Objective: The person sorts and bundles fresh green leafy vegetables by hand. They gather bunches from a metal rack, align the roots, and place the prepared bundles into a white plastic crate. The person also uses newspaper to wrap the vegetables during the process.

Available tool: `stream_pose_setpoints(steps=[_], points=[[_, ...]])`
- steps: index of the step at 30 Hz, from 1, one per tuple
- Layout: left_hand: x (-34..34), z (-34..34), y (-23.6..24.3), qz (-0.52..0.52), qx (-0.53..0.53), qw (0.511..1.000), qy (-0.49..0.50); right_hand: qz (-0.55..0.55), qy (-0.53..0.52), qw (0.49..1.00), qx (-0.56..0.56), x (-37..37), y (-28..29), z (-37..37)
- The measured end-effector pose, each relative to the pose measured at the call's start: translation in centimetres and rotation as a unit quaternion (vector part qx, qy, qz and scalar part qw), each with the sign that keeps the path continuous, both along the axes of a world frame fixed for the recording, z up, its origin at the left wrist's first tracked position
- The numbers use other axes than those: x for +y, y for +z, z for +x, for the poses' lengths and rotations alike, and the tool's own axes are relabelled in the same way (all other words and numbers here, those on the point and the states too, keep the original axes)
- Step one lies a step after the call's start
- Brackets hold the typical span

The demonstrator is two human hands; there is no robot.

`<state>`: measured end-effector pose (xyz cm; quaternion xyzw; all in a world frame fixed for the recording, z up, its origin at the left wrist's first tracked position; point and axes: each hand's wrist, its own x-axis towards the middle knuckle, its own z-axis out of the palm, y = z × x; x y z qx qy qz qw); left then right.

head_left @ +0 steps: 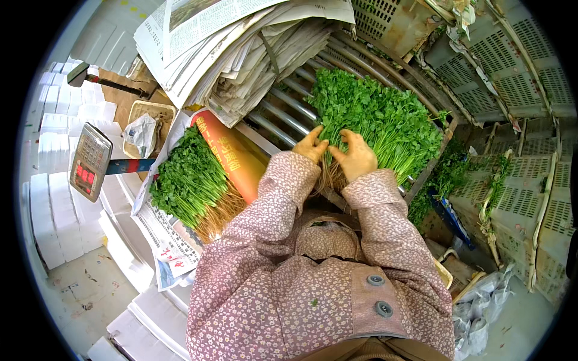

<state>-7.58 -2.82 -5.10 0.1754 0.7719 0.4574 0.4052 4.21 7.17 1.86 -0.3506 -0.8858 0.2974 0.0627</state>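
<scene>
A big pile of leafy green herbs (pixel 373 114) with pale roots lies on a slatted metal rack (pixel 283 102) in front of me. My left hand (pixel 311 146) and my right hand (pixel 356 154) are both closed around the stem and root end of the bunch, side by side, thumbs nearly touching. My sleeves are pink and floral. A second bunch of the same herbs (pixel 189 177) lies to the left on spread newspaper (pixel 165 234), leaves away from me, roots toward me.
A thick stack of newspapers (pixel 235 42) sits on the rack's far left. A digital scale display (pixel 89 161) stands left on a pole. White foam boxes (pixel 57 198) line the left side. Perforated plastic crates (pixel 518 180) are stacked on the right. More herbs (pixel 442 180) hang below the rack.
</scene>
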Motion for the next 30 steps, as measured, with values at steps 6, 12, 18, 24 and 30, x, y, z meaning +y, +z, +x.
stream_pose_setpoints(steps=[6,12,18,24,30], points=[[-0.5,0.5,1.2,0.032,-0.026,0.999,0.025,0.06,0.014,0.996,-0.063,0.4,-0.8,-0.5],[0.2,4.2,1.7,-0.088,0.279,0.953,-0.08,-0.1,-0.015,0.995,0.019,1.1,-0.3,1.1],[-0.6,3.9,3.3,0.068,0.25,0.966,-0.017,-0.273,-0.07,0.957,0.064,2.7,-0.7,1.5],[1.0,4.8,2.2,0.007,0.256,0.962,-0.095,-0.233,-0.099,0.967,0.003,3.5,-1.7,-1.3],[-0.5,-2.9,7.3,-0.005,0.103,0.994,-0.035,-0.326,-0.157,0.91,0.201,3.9,-1.9,-0.7]])
